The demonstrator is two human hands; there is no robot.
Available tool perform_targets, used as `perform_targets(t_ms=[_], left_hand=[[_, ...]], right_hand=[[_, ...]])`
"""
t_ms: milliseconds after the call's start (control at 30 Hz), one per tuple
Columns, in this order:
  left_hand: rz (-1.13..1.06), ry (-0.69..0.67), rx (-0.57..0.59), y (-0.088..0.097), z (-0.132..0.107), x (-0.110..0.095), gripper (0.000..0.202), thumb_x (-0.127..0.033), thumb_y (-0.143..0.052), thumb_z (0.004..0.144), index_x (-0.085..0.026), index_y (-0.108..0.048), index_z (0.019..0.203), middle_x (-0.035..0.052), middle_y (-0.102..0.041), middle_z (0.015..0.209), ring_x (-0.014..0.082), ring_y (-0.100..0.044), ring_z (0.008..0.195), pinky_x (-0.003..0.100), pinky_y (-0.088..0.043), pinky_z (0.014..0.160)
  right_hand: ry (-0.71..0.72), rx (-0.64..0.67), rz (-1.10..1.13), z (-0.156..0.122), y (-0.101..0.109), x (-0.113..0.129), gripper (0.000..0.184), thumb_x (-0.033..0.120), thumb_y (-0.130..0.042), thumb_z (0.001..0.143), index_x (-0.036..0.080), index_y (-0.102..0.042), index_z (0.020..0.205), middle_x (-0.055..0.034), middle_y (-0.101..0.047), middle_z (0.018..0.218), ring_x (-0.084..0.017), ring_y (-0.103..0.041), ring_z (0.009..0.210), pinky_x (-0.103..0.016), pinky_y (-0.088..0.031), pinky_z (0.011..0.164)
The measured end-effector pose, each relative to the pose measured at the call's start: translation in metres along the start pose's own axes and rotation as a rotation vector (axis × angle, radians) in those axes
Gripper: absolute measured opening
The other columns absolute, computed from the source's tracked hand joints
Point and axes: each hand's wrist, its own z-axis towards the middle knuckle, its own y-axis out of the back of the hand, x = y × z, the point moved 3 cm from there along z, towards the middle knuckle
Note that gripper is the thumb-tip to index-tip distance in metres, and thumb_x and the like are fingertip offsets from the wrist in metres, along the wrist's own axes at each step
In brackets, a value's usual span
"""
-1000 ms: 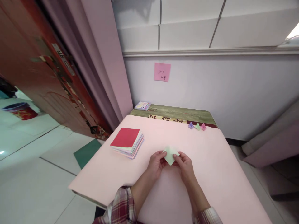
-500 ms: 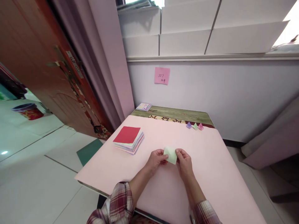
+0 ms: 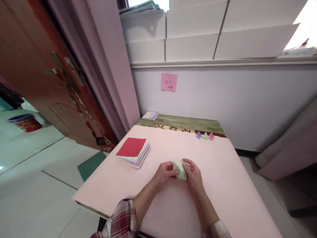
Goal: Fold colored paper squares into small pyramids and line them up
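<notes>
A small piece of pale green folded paper (image 3: 179, 169) is held over the pink-covered table between my two hands. My left hand (image 3: 165, 172) pinches its left edge, thumb on top. On the other side, my right hand (image 3: 193, 173) grips the upper right corner between thumb and fingers. The fingers behind the paper are partly hidden. Further back, near the table's far right edge, stand three small folded paper shapes: a purple one (image 3: 198, 135), a green one (image 3: 205, 136) and a pink one (image 3: 211, 136).
Left of my hands lies a stack of coloured paper (image 3: 132, 148) with a red sheet on top. A small packet (image 3: 150, 115) sits at the table's back left corner. A pink note (image 3: 169, 82) is stuck on the wall. A door (image 3: 44, 76) stands at the left.
My right thumb has moved onto the front of the green paper near its upper right corner, and the paper looks bent there. The view has shifted slightly.
</notes>
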Motion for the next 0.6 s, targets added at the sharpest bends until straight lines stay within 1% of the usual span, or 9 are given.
perform_targets(t_ms=[67,133,167,233,300,367,433,500,600], left_hand=[[0.011,-0.037,0.006,0.000,0.001,-0.001,0.031,-0.034,-0.083,0.061,-0.013,-0.071,0.081,0.0048,-0.068,0.075,0.0136,-0.059,0.066,0.023,-0.044,0.061],[0.017,-0.077,0.003,0.000,0.001,-0.003,0.029,-0.033,-0.082,0.062,-0.013,-0.071,0.080,0.0040,-0.067,0.075,0.0138,-0.059,0.068,0.024,-0.045,0.065],[0.018,-0.094,-0.005,0.000,0.000,-0.005,0.029,-0.033,-0.082,0.062,-0.014,-0.072,0.081,0.0045,-0.067,0.079,0.0146,-0.060,0.071,0.025,-0.047,0.069],[0.013,-0.108,-0.030,-0.001,-0.001,-0.009,0.031,-0.032,-0.083,0.060,-0.015,-0.073,0.084,0.0070,-0.068,0.097,0.0173,-0.062,0.081,0.028,-0.048,0.077],[-0.004,-0.107,-0.054,-0.002,-0.003,-0.014,0.032,-0.031,-0.085,0.058,-0.016,-0.074,0.085,0.0087,-0.064,0.116,0.0204,-0.062,0.092,0.029,-0.048,0.083],[-0.029,-0.098,-0.056,-0.004,-0.004,-0.017,0.033,-0.029,-0.085,0.057,-0.017,-0.074,0.085,0.0094,-0.063,0.121,0.0225,-0.061,0.099,0.030,-0.047,0.086],[-0.050,-0.096,-0.038,-0.005,-0.006,-0.018,0.036,-0.029,-0.085,0.058,-0.017,-0.074,0.091,0.0098,-0.068,0.113,0.0232,-0.061,0.099,0.032,-0.046,0.088],[-0.057,-0.104,-0.024,-0.006,-0.006,-0.018,0.037,-0.029,-0.083,0.061,-0.016,-0.073,0.094,0.0091,-0.072,0.098,0.0223,-0.063,0.092,0.033,-0.045,0.086],[-0.051,-0.128,-0.065,-0.001,-0.004,-0.016,0.029,-0.030,-0.081,0.063,-0.013,-0.072,0.084,0.0064,-0.071,0.081,0.0185,-0.062,0.078,0.030,-0.046,0.079]], right_hand=[[0.001,0.010,-0.010,0.000,0.000,-0.001,0.052,0.052,-0.073,0.071,0.017,-0.060,0.107,0.0003,-0.065,0.071,-0.014,-0.058,0.059,-0.025,-0.044,0.054],[0.002,0.014,-0.030,-0.001,0.000,0.000,0.051,0.051,-0.072,0.072,0.018,-0.060,0.108,0.0007,-0.065,0.070,-0.014,-0.057,0.059,-0.024,-0.044,0.053],[0.000,0.014,-0.040,-0.002,-0.001,0.001,0.050,0.051,-0.072,0.072,0.018,-0.061,0.108,0.0011,-0.065,0.068,-0.014,-0.057,0.058,-0.024,-0.044,0.053],[-0.012,0.020,-0.053,-0.004,-0.003,0.003,0.049,0.052,-0.072,0.072,0.019,-0.061,0.106,0.0014,-0.063,0.065,-0.015,-0.055,0.056,-0.025,-0.043,0.051],[-0.032,0.045,-0.056,-0.006,-0.007,0.006,0.046,0.052,-0.072,0.072,0.019,-0.062,0.102,0.0009,-0.063,0.065,-0.015,-0.055,0.055,-0.025,-0.044,0.050],[-0.045,0.070,-0.059,-0.009,-0.010,0.009,0.044,0.053,-0.072,0.071,0.019,-0.064,0.098,0.0001,-0.064,0.066,-0.016,-0.055,0.057,-0.025,-0.044,0.050],[-0.053,0.093,-0.070,-0.010,-0.013,0.011,0.042,0.053,-0.072,0.071,0.020,-0.066,0.095,-0.0003,-0.065,0.066,-0.016,-0.056,0.058,-0.025,-0.044,0.050],[-0.065,0.124,-0.074,-0.010,-0.013,0.011,0.039,0.052,-0.072,0.071,0.021,-0.067,0.094,-0.0005,-0.066,0.068,-0.015,-0.056,0.059,-0.024,-0.044,0.050],[-0.085,0.153,-0.070,-0.009,-0.012,0.007,0.035,0.050,-0.073,0.070,0.020,-0.069,0.088,-0.0007,-0.066,0.069,-0.014,-0.057,0.057,-0.024,-0.045,0.052]])
